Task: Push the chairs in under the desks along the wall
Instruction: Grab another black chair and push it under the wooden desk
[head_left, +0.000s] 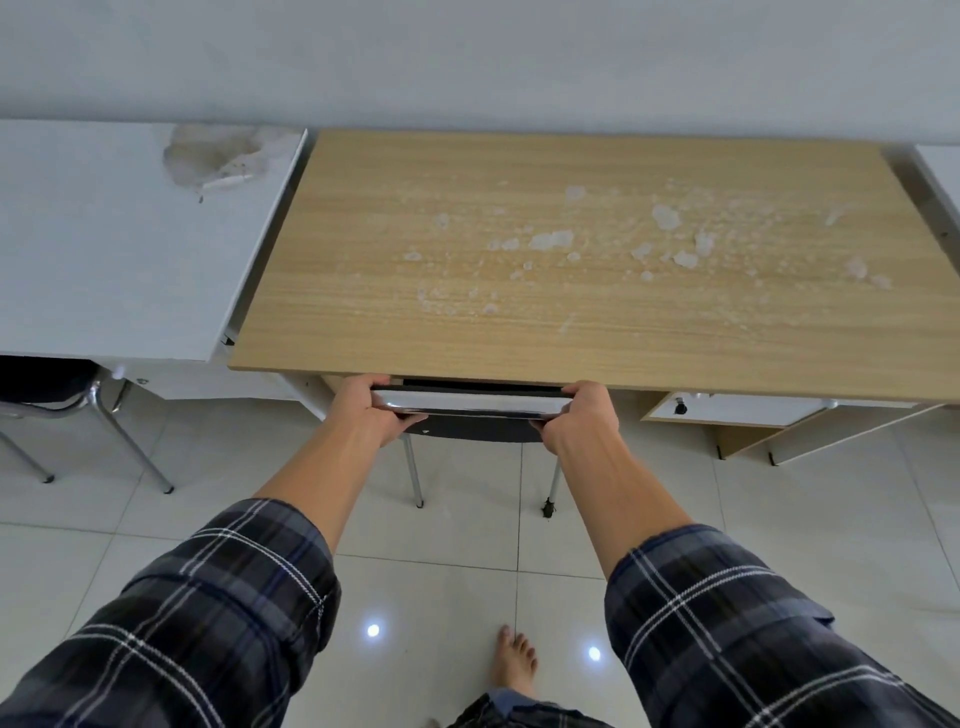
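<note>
A black chair (472, 428) with chrome legs stands at the front edge of a wooden desk (519, 322), its seat hidden under the desktop. Only the top of its backrest and two rear legs show. My left hand (363, 410) grips the left end of the backrest's top rail. My right hand (582, 415) grips the right end. Both arms are stretched forward in plaid sleeves. A second black chair (47, 384) with chrome legs sits partly under the white desk (104, 249) on the left.
The desks stand against a white wall. The wooden desktop carries white flaky stains; the white desk has a peeled patch (213, 150). A drawer unit (727, 415) hangs under the wooden desk's right side. Another white desk edge (940, 166) shows far right. My bare foot (514, 665) is on the tiled floor.
</note>
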